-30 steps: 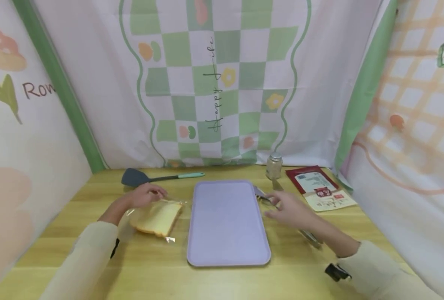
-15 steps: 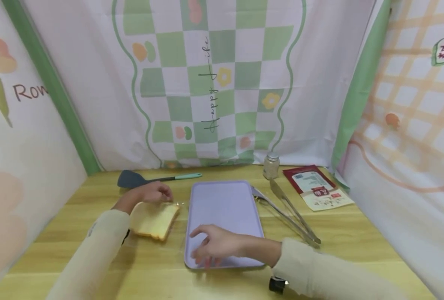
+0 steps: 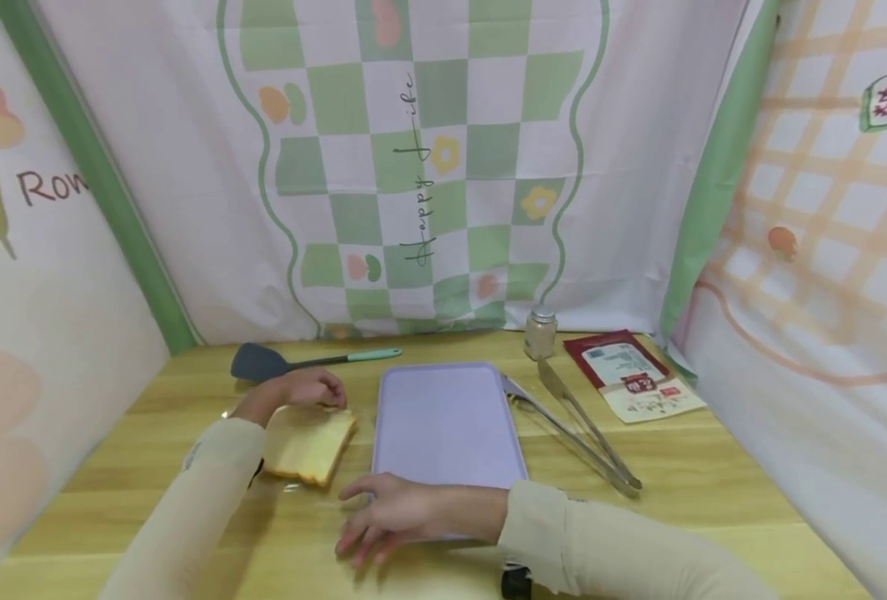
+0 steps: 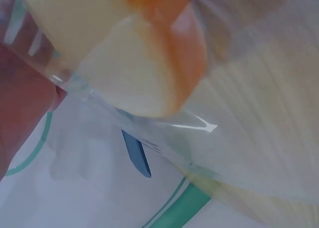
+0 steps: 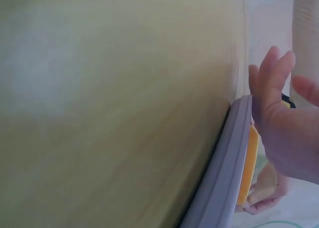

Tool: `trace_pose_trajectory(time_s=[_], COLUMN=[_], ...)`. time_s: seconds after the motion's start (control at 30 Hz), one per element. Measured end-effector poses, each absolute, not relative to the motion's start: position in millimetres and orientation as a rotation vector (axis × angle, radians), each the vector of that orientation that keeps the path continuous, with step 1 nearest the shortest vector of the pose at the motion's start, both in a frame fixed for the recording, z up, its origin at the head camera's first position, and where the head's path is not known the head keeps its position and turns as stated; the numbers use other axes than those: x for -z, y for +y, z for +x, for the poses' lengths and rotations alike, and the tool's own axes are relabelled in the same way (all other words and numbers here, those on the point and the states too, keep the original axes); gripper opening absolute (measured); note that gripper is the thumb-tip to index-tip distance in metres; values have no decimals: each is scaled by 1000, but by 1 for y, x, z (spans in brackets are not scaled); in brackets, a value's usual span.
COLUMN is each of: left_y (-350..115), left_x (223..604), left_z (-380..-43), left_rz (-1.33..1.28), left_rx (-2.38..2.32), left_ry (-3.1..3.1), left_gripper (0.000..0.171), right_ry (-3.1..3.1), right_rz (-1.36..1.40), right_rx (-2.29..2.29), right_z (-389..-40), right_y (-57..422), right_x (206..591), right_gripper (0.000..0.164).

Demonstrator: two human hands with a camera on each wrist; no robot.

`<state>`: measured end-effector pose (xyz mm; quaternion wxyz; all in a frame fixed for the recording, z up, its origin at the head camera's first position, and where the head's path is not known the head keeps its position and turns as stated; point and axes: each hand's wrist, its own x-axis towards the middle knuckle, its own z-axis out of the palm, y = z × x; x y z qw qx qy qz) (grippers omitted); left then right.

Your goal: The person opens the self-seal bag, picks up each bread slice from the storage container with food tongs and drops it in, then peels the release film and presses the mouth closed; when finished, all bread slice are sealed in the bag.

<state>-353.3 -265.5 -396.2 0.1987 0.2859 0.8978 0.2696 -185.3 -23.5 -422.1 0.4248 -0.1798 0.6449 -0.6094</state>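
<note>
A slice of bread (image 3: 310, 446) lies in a clear plastic bag (image 4: 199, 126) left of the lilac tray (image 3: 447, 429). My left hand (image 3: 310, 388) is at the bread's far edge, its fingers curled and pinching the bag's plastic; the fingertips are partly hidden. In the left wrist view the film stretches around the bread's crust (image 4: 187, 54). My right hand (image 3: 394, 510) hovers over the tray's near left corner, fingers spread and loosely bent, with nothing in them. The right wrist view shows this hand (image 5: 286, 123) just beyond the tray's rim (image 5: 232, 153).
A spatula (image 3: 258, 363) with a green-tipped handle lies at the back left. Metal tongs (image 3: 580, 433) rest right of the tray. Behind them stand a glass jar (image 3: 540, 337) and a red and cream packet (image 3: 637, 379). Fabric screens (image 3: 443, 192) surround the wooden table.
My right hand has swept left from beside the tongs, across the tray to its near left corner. My left hand has shifted slightly right and stays at the bread's far edge.
</note>
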Motion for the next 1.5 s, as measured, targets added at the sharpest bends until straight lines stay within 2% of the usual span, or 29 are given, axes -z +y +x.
trace_pose_trajectory(time_s=[0.37, 0.67, 0.87, 0.97, 1.1, 1.17, 1.5], left_y=[-264, -270, -272, -273, -274, -275, -290], left_x=[399, 399, 395, 392, 390, 391, 389], left_z=[-356, -354, -352, -350, -348, -347, -340], left_rz=[735, 720, 796, 772, 753, 738, 766], left_rx=[-864, -906, -873, -901, -960, -986, -1076], left_ry=[2427, 2452, 2535, 2549, 2544, 2547, 2597], left_gripper=[27, 29, 26, 27, 27, 26, 30], right_ry=[1545, 1568, 1646, 1666, 1655, 1647, 1682], right_rz=[-443, -457, -309, -248, -239, -251, -378], right_rx=[1527, 1518, 1682, 1761, 1768, 1750, 1608], right_z=[-186, -185, -178, -175, -176, -177, -181], right_y=[-38, -45, -50, -52, -54, -53, -54], right_x=[423, 426, 427, 427, 426, 427, 429], right_gripper=[62, 54, 52, 62, 89, 92, 56])
